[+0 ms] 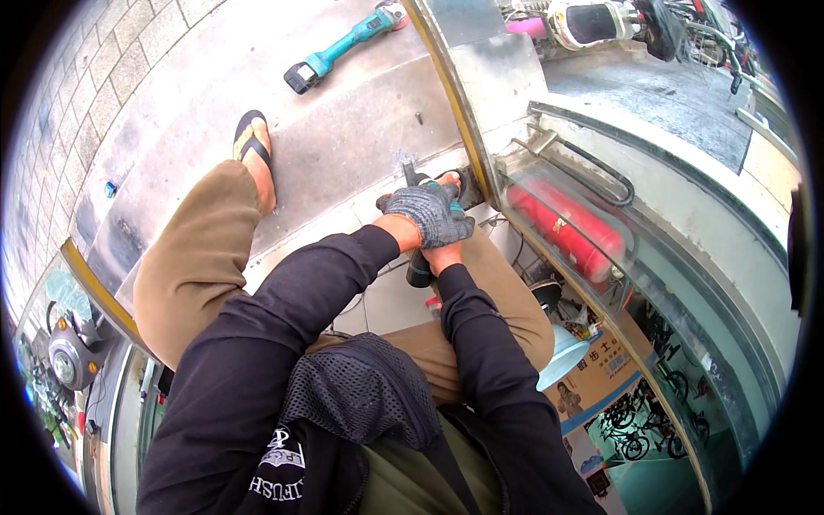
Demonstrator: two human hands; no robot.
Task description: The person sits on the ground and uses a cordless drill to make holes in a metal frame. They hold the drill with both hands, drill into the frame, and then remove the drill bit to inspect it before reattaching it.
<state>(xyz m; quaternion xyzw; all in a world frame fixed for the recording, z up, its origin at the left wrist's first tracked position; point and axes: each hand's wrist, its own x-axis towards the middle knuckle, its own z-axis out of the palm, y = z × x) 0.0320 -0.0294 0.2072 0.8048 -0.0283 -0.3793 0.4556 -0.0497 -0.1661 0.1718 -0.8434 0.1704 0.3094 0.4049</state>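
Note:
My left hand [429, 215], in a grey knit work glove with an orange cuff, is closed over a black-and-teal power tool near the foot of the glass door's frame. My right hand [442, 256] comes in bare at the wrist beneath it, and its fingers are mostly hidden by the glove. A black end of the power tool [419, 270] sticks out toward me below the hands. Its far end lies by the floor beside my right foot [449, 178]. The hands hide most of its body, so I cannot tell its exact kind.
A teal cordless angle grinder [343, 51] lies on the stone step [360, 120] ahead. My left foot [256, 154] rests there in a flip-flop. A yellow-edged glass door [455, 94] stands at right. Behind glass lies a red fire extinguisher [566, 227], near a cardboard box [601, 369].

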